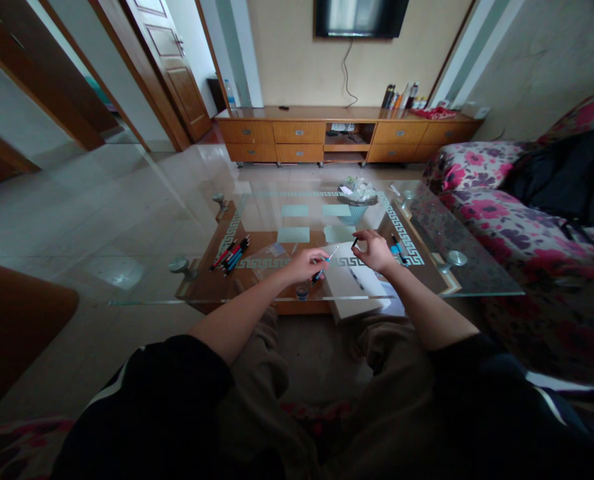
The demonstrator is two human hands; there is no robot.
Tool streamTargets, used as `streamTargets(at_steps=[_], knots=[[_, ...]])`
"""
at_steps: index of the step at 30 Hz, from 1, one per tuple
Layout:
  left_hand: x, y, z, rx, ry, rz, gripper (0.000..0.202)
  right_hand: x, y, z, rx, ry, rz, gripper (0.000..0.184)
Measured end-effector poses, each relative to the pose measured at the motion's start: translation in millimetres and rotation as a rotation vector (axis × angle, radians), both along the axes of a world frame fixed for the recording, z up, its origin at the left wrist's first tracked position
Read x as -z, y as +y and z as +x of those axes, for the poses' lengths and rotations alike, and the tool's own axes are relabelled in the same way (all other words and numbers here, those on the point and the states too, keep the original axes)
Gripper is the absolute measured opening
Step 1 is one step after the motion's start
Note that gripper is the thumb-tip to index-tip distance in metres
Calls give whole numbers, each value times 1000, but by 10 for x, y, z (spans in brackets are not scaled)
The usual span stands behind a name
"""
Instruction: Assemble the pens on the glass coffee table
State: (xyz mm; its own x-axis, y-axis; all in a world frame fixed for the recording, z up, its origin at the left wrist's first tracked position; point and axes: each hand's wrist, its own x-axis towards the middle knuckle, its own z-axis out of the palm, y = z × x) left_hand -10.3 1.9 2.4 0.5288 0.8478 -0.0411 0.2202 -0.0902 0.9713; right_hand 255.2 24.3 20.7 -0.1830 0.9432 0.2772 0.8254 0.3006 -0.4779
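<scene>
My left hand [307,265] is closed on a pen [329,258] with a blue section, its thin light tip pointing up and to the right. The pen's dark end shows below the fingers. My right hand [375,253] pinches a short black pen cap [355,243] between thumb and fingertips, apart from the pen. Both hands are above the glass coffee table [277,301]. To the left lies a pile of black, red and blue pens [234,255]. Several more pens [399,249] lie beyond my right wrist.
White paper [344,283] shows beneath my hands. A small round container [302,292] is near the table's front edge. Past the far side, a basket [355,215] holds plastic bags. A floral sofa [481,193] stands right; a wooden TV cabinet [299,132] lines the wall.
</scene>
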Motion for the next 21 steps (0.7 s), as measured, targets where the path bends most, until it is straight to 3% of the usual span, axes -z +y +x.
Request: streamTargets(at_steps=[5, 9, 14, 21], knots=[[-4, -6, 1, -8, -8, 7, 32, 52, 7, -170, 55, 555, -121, 33], [-8, -3, -9, -13, -2, 39, 31, 55, -2, -215, 38, 799, -299, 44], [10, 22, -27, -31, 15, 172, 25, 4, -31, -230, 82, 888, -331, 45], [-3, 35, -41, -63, 105, 327, 21, -19, -59, -280, 22, 961, -301, 42]])
